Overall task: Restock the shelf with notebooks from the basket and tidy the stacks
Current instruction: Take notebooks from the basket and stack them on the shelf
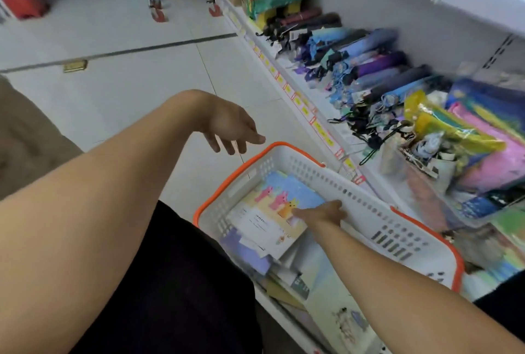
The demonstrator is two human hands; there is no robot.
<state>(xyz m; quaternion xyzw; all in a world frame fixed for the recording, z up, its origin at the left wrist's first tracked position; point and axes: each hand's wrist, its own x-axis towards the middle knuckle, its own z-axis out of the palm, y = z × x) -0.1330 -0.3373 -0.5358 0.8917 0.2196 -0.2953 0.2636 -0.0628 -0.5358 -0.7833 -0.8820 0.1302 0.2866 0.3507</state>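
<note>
Shop aisle floor: the basket (pixel 335 180) sits against the shelf (pixel 321 103) edge. My right hand (pixel 322 213), fingers straight, touches the top notebook (pixel 279 197) just ahead; my left hand (pixel 231 129) hangs relaxed, empty, past the far rim

I see pale tiled floor (pixel 119 29) across upper left of frame, w/ white orange-rimmed basket (pixel 397 228) at lower centre-right. White shelf (pixel 318 98) runs diagonally, upper centre to lower right: folded umbrellas (pixel 369 64) in a row, then bagged colourful items (pixel 466 137) at right edge.
</note>
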